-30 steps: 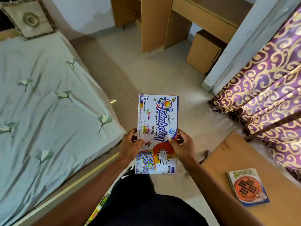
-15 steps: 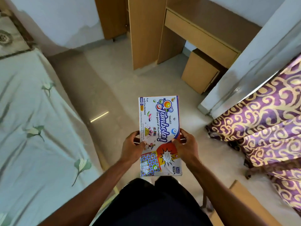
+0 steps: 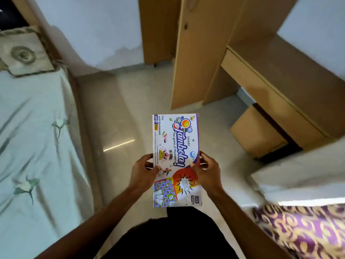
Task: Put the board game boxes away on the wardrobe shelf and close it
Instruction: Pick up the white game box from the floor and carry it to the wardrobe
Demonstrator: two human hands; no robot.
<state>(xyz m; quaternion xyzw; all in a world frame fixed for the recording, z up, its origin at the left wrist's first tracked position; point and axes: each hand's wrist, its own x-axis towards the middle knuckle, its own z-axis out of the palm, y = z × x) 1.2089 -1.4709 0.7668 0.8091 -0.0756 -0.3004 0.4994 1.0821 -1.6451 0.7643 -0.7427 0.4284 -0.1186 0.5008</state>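
Note:
A flat white Tambola board game box (image 3: pixel 176 146) with colourful print is held level in front of me, long side pointing away. My left hand (image 3: pixel 143 171) grips its left edge, thumb on top. My right hand (image 3: pixel 208 171) grips the right edge the same way. Ahead stands a tall wooden wardrobe (image 3: pixel 201 49) with a door panel and a dark knob; its shelf is hidden from here.
A bed (image 3: pixel 33 139) with a pale green sheet and a cushion (image 3: pixel 24 53) fills the left side. A wooden desk (image 3: pixel 276 86) with a low box-like stool (image 3: pixel 255 131) under it stands at the right. A purple and gold curtain (image 3: pixel 306 227) hangs at lower right. Tiled floor lies between.
The view has swung left and up toward the wardrobe. The low table with the second game box has dropped out of sight. Both hands keep the same grip on the box.

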